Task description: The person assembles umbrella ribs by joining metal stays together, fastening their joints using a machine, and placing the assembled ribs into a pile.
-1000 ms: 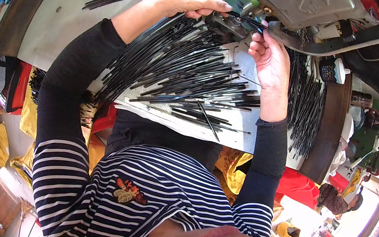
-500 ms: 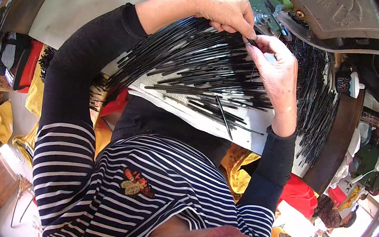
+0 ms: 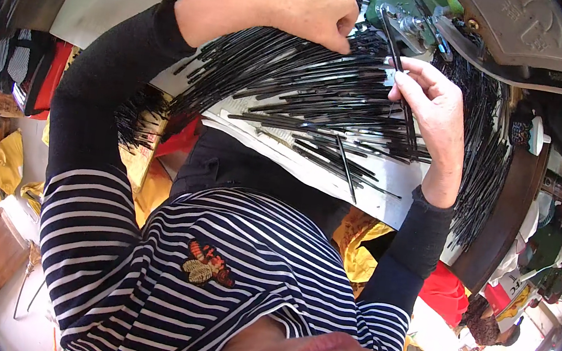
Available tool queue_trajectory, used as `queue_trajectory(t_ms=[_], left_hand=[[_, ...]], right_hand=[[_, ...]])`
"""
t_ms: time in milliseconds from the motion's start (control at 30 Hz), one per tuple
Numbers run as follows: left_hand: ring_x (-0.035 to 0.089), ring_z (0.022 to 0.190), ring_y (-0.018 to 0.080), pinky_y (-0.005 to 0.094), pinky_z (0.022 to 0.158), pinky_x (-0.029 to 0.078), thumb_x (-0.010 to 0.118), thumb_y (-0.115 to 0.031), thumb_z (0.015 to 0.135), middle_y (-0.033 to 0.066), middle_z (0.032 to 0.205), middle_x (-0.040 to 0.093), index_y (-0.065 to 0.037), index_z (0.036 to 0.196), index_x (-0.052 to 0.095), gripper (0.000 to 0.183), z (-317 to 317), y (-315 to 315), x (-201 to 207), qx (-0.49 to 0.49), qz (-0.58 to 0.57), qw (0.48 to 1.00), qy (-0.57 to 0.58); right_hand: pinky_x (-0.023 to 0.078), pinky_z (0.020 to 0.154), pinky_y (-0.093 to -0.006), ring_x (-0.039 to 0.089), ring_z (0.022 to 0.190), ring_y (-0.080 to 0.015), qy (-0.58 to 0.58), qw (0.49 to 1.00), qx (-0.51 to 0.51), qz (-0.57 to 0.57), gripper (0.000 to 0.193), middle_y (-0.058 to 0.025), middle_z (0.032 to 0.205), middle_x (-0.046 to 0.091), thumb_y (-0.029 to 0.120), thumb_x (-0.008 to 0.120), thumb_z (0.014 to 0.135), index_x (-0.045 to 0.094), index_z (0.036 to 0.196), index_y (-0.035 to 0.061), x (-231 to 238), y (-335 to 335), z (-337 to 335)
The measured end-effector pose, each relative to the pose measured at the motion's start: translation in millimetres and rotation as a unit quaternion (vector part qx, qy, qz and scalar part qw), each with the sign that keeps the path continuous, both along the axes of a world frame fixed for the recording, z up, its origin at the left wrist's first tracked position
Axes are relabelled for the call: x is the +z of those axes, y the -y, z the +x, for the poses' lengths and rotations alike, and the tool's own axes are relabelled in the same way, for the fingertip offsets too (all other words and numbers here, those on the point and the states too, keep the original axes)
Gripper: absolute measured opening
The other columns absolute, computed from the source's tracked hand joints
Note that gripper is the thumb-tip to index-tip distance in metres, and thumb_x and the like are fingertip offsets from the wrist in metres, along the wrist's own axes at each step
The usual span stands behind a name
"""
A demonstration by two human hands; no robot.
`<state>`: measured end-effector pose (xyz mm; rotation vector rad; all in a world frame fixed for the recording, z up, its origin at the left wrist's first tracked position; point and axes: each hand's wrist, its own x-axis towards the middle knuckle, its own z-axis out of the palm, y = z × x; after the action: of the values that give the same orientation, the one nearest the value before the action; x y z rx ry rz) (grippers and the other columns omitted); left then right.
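Observation:
My right hand [image 3: 436,103] pinches a thin black stick [image 3: 391,36] between thumb and fingers. The stick slants from the upper left down past the palm, over a spread of similar black sticks [image 3: 320,85]. My left hand [image 3: 308,9] is curled closed above the far side of that spread, apart from the held stick. Whether anything is between its fingertips is hidden. Nearer my lap, one loose black stick [image 3: 346,169] lies crosswise to the others near the edge of a white sheet [image 3: 284,149].
A grey metal machine part [image 3: 517,25] and a clear plastic object [image 3: 411,31] stand at the far right. More black sticks pile along the right side, by a brown table edge [image 3: 500,216]. A white-capped container [image 3: 537,135] sits beyond them. Yellow cloth [image 3: 357,244] hangs below.
My hands were together at the fingertips; now they are apart. The left has moved left, while the right has shifted slightly right and down, with the black stick showing at length.

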<state>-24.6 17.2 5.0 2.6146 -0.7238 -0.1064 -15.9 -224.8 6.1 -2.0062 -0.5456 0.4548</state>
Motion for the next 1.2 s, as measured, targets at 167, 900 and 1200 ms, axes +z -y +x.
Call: queue_trajectory(t_ms=[167, 900, 1200], left_hand=[[0.061, 0.066, 0.0328, 0.0402, 0.063, 0.048, 0.062, -0.029, 0.075, 0.0183, 0.07, 0.063, -0.001, 0.079, 0.066, 0.029, 6, 7, 10, 0.061, -0.064, 0.996, -0.022], [0.061, 0.063, 0.008, 0.0161, 0.047, 0.046, 0.06, -0.022, 0.084, 0.0035, 0.081, 0.064, -0.004, 0.112, 0.057, 0.033, 32, 9, -18, 0.03, -0.387, 0.877, -0.281], [0.062, 0.061, 0.0085, 0.0166, 0.047, 0.048, 0.061, -0.023, 0.084, 0.0043, 0.082, 0.065, -0.004, 0.11, 0.059, 0.032, 32, 17, -14, 0.052, -0.425, 0.858, -0.283]], right_hand=[[0.041, 0.063, -0.0189, 0.056, 0.066, -0.0062, -0.066, 0.997, 0.026, -0.012, 0.024, -0.0026, 0.071, 0.062, 0.009, 0.058, 0.084, 0.058, 0.105, -0.0043, 9, -6, -3], [0.045, 0.05, -0.0194, 0.056, 0.055, -0.0079, -0.183, 0.981, 0.01, 0.06, 0.029, -0.0057, 0.069, 0.063, 0.01, 0.056, 0.083, 0.05, 0.109, -0.0009, 0, -7, -12], [0.045, 0.051, -0.0192, 0.057, 0.056, -0.0083, -0.18, 0.98, -0.015, 0.088, 0.032, -0.0063, 0.07, 0.063, 0.015, 0.057, 0.083, 0.05, 0.11, -0.0003, 3, -9, -12]])
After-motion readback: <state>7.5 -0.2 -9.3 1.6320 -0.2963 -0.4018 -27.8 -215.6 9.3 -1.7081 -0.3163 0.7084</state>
